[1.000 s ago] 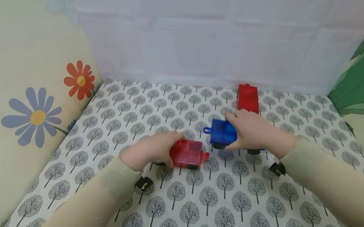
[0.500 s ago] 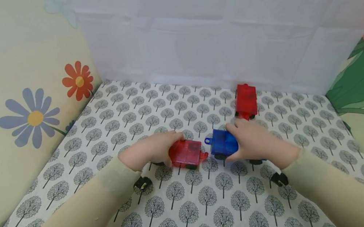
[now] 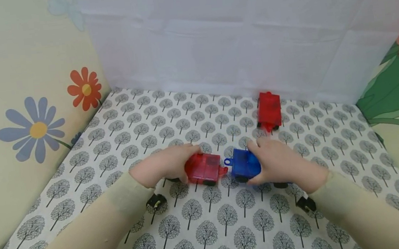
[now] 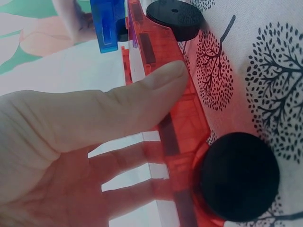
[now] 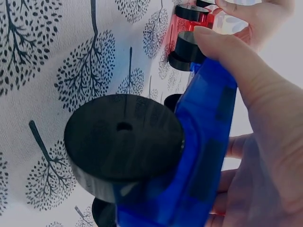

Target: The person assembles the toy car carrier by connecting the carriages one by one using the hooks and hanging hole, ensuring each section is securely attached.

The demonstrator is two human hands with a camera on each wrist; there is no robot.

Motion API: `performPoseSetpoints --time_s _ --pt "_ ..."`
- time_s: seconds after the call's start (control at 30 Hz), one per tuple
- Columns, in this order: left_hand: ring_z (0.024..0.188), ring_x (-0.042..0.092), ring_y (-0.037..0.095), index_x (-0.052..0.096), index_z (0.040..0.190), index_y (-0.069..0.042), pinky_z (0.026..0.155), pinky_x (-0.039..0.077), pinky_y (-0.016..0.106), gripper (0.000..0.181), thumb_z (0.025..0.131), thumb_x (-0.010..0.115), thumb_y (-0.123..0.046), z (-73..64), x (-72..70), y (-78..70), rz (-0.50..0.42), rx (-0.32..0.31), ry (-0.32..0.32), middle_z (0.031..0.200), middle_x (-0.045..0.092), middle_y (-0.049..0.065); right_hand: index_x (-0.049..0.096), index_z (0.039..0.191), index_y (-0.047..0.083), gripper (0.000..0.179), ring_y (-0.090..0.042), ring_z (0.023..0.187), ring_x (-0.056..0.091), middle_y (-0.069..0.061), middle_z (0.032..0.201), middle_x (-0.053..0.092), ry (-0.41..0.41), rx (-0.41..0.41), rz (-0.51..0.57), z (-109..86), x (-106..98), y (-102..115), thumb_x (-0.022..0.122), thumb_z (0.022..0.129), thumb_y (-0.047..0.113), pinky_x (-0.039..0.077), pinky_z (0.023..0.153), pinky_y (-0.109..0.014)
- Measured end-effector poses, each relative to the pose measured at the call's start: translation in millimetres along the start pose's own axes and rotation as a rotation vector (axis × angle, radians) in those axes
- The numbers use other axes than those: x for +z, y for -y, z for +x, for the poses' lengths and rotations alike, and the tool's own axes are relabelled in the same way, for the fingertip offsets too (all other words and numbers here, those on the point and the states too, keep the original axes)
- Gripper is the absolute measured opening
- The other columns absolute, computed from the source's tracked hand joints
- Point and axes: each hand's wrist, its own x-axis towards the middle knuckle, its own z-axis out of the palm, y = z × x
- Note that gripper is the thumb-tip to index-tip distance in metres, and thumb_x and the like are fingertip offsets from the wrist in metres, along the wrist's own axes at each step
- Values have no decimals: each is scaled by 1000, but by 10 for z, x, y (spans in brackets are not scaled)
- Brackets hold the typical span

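Note:
My left hand (image 3: pixel 170 163) grips a translucent red toy car (image 3: pixel 204 169) with black wheels, thumb on its near side and fingers across the far side. A small red hook sticks out at the car's right end. My right hand (image 3: pixel 279 163) holds a translucent blue toy car (image 3: pixel 244 164) the same way. Its blue ring points left, close to the red hook. In the right wrist view the blue car (image 5: pixel 203 142) looks tilted, its big black wheels (image 5: pixel 124 142) facing the camera. The left wrist view shows the red car's wheels (image 4: pixel 239 177) right at the cloth.
Another red toy car (image 3: pixel 269 110) stands behind the right hand, near the white backdrop (image 3: pixel 191 41). A cloth printed with trees (image 3: pixel 210 235) covers the table. Flower-patterned panels (image 3: pixel 37 130) flank it on the left and right.
My right hand has brought the blue car down and toward me, level with the red car. The left hand and its red car have stayed nearly still. The rear red car shows fully now.

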Motion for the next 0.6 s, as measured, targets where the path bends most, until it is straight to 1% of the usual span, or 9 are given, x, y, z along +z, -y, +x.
performPoseSetpoints --time_s 0.1,0.2,0.33,0.43,0.6 --pt "106 58 22 55 132 -20 95 48 46 83 59 92 -6 0 2 2 -1 0 -2 114 61 -2 53 128 7 101 -18 81 50 -2 92 52 -3 -1 -11 -10 18 19 80 57 74 48 69 -35" --pt "106 58 22 55 131 -19 94 48 46 83 58 92 -6 5 2 4 -8 -1 0 114 61 -2 55 123 8 97 -18 80 49 -1 90 52 2 2 -19 -20 36 37 79 57 74 47 69 -35" --pt "106 58 22 55 131 -20 94 48 46 83 58 92 -5 8 4 3 -5 -3 -2 115 61 -2 54 129 7 101 -19 82 51 -2 93 52 20 21 -21 -41 51 58 79 58 74 48 72 -37" --pt "106 58 22 55 131 -20 94 48 46 83 58 92 -5 7 -2 -2 1 -3 -4 115 61 -1 53 130 7 101 -20 84 52 -3 95 54 14 30 -21 -53 61 65 79 59 73 49 74 -39" --pt "105 58 23 56 130 -19 93 48 47 81 59 92 -5 -4 -9 -8 -1 3 -4 114 61 0 53 128 9 99 -21 83 53 -3 94 55 5 31 -23 -70 90 74 80 58 72 50 74 -40"
